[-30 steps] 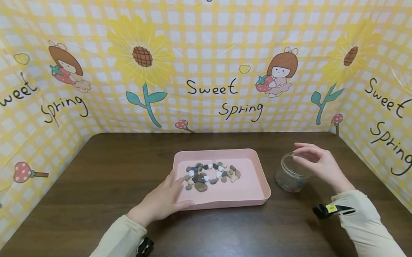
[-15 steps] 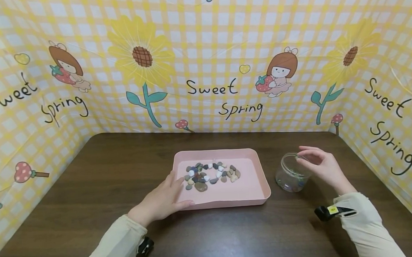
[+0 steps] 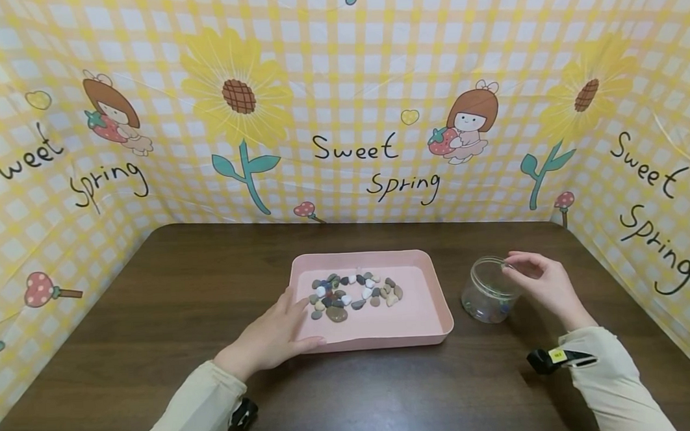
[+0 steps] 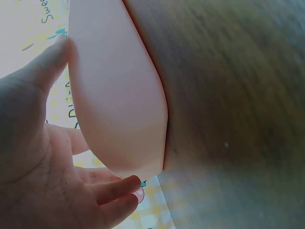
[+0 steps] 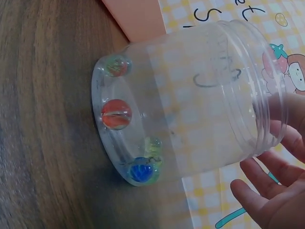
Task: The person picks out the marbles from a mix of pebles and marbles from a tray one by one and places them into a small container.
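Note:
My left hand [image 3: 269,336] rests along the left side and front corner of a pink tray [image 3: 381,342], its fingers fairly straight. In the left wrist view the thumb [image 4: 55,55] lies at the tray's upper edge, and fingertips touch its outer wall. Several pebbles [image 3: 337,314], grey, white and tan, lie in the tray in a ring-like cluster. Farther right, my right hand [image 3: 548,286] pinches the rim of a clear, lidless jar [image 3: 480,306] between thumb and forefinger. The jar stands upright and holds glass marbles, among them a red one [image 5: 116,114] and a blue one [image 5: 142,170].
A dark brown wooden table [image 3: 378,396] carries the tray and jar. Yellow checked cloth [image 3: 343,66] with printed flowers and lettering encloses the back and both sides. A black strap [image 3: 548,359] circles the right wrist.
My right hand has shifted right and slightly down, from over the jar's mouth to its right rim. The jar, the tray and my left hand stay where they were.

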A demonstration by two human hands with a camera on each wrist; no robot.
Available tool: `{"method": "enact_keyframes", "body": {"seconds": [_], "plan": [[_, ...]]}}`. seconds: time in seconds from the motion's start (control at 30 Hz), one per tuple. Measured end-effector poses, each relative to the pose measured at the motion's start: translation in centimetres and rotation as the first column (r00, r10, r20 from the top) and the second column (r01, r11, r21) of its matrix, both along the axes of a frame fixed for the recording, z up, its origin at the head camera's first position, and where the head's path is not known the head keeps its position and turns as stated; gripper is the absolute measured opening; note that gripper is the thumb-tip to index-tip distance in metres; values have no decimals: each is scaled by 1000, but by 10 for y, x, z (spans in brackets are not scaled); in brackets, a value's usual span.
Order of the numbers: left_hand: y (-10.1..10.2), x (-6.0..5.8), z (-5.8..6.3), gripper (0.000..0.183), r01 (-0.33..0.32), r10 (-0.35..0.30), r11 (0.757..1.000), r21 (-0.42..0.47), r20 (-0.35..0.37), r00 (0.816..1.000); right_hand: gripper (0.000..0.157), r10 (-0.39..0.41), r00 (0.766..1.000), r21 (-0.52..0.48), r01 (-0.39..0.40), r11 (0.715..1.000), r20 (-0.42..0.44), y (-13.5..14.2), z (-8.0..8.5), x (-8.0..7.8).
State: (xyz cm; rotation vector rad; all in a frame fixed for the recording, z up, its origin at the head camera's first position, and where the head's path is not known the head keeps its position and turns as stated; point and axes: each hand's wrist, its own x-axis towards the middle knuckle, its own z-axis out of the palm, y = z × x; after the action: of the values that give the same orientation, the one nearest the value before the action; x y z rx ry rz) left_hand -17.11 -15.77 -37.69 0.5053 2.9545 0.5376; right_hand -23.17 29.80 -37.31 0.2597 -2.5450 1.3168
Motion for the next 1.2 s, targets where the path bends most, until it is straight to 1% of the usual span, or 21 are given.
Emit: {"method": "enact_keyframes", "body": {"seconds": [0.1, 0.27, 0.4, 0.53, 0.67, 0.87, 1.03, 1.2], "plan": [[0, 1, 1, 79, 8, -8, 1000, 4, -11, 1000, 34, -35, 999, 22, 35, 999, 0, -1, 1, 2], [0, 1, 0, 79, 11, -11, 1000, 4, -18, 1000, 30, -94, 995, 78, 96, 992, -30, -3, 2, 4], [0, 1, 1, 79, 7, -7, 1000, 2, -14, 1000, 27, -121, 991, 99, 125, 987, -49, -4, 2, 3], [1, 1, 1, 79, 6, -6, 1000, 2, -9, 1000, 26, -123, 990, 117, 130, 985, -68, -5, 3, 4], [0, 1, 1, 79, 4, -4, 1000, -1, -10, 1000, 26, -96, 991, 111, 107, 988, -97, -9, 8, 4], [0, 1, 1, 79, -1, 1, 1000, -1, -6, 1000, 24, -52, 988, 90, 66, 994, -144, -22, 21, 4], [0, 2, 2, 80, -3, 3, 1000, 1, 4, 1000, 23, 30, 987, 45, -23, 999, -159, -42, 34, 1], [0, 2, 3, 80, -7, 7, 1000, 2, 16, 1000, 23, 110, 985, 18, -109, 994, -130, -63, 46, -2]]}}
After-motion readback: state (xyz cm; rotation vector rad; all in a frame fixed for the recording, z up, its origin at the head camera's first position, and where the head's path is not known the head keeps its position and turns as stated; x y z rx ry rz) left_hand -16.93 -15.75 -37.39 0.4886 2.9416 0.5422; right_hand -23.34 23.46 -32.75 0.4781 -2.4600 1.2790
